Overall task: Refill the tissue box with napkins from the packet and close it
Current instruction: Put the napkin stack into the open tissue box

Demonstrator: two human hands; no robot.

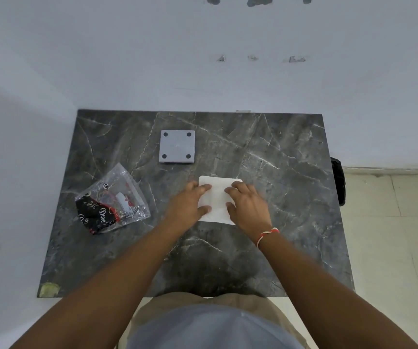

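Observation:
A white stack of napkins [217, 200] lies flat on the dark marble table [278, 172], near its middle. My left hand [190, 202] rests on the stack's left edge, fingers on top and thumb at the near side. My right hand [248, 205] presses on its right edge in the same way. A clear plastic packet [113, 200] with black and red print lies crumpled to the left, apart from my hands. A grey square piece with four dark round feet [177, 146], the tissue box's part, lies flat farther back.
The table stands against a white wall at the back and left. A black object [339, 180] hangs off the table's right edge above the tiled floor. A yellowish patch [49, 289] marks the near left corner.

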